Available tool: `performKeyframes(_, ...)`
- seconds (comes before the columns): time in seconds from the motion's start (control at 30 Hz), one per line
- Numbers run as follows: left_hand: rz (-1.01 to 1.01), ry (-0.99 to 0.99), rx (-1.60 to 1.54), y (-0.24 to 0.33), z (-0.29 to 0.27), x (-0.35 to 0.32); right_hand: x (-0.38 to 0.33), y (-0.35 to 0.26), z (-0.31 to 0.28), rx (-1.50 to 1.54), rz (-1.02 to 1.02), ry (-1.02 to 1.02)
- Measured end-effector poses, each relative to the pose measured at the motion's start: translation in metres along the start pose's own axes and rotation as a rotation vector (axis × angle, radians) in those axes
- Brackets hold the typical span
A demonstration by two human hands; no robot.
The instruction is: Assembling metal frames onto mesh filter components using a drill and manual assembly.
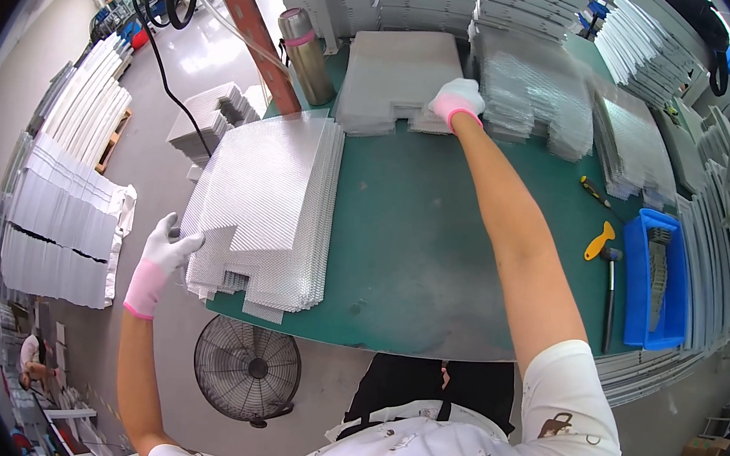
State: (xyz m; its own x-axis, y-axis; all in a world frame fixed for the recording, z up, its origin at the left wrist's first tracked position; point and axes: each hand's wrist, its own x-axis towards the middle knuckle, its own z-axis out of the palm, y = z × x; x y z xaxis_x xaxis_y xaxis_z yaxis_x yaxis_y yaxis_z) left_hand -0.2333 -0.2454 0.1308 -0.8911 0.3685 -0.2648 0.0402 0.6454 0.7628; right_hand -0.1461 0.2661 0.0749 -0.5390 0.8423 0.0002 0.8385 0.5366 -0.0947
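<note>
My left hand (171, 248), in a white glove with a pink cuff, hovers beside the near left edge of a stack of silvery textured metal sheets (272, 183). Its fingers are apart and nothing shows in them. The top sheet there sits askew over the notched ones below. Stretched far forward, my right hand (459, 101), gloved alike, is closed at the right front corner of a stack of flat grey notched sheets (400, 67). Its fingertips are hidden, but it seems to grip a sheet's edge. More clear-looking stacked sheets (531, 85) lie just right of that hand.
A steel flask (305, 57) stands behind the left stack, by a red-brown post (248, 24). On the green table's (417, 242) right lie a screwdriver (596, 192), yellow scraper (599, 241), hammer (609, 298) and blue bin (655, 281). A floor fan (247, 369) stands below the front edge.
</note>
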Motion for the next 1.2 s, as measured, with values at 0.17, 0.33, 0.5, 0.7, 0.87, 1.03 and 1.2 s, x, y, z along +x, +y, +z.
performKeyframes(0.17,0.009,0.042,-0.191,-0.025,-0.002,0.01,0.015,-0.016,-0.03,0.34,-0.008,0.234)
performKeyframes(0.33,0.108,0.104,-0.284,-0.018,0.025,0.002,0.081,0.025,-0.057,0.748,-0.435,0.237)
performKeyframes(0.5,0.251,0.402,-0.04,-0.011,0.02,-0.059,0.066,-0.01,-0.08,1.186,-0.43,0.194)
performKeyframes(0.7,0.394,0.296,0.032,0.016,0.107,-0.15,0.064,0.027,-0.112,1.447,-0.468,0.338)
performKeyframes(0.87,0.647,0.168,0.266,0.037,0.235,-0.171,-0.038,0.07,-0.17,1.857,-0.729,0.034)
performKeyframes(1.03,0.546,-0.029,0.716,0.068,0.322,-0.179,-0.141,0.158,-0.158,1.552,-0.843,0.135)
performKeyframes(1.2,0.906,0.161,0.244,0.046,0.29,-0.14,-0.27,0.227,-0.098,1.516,-0.388,0.066)
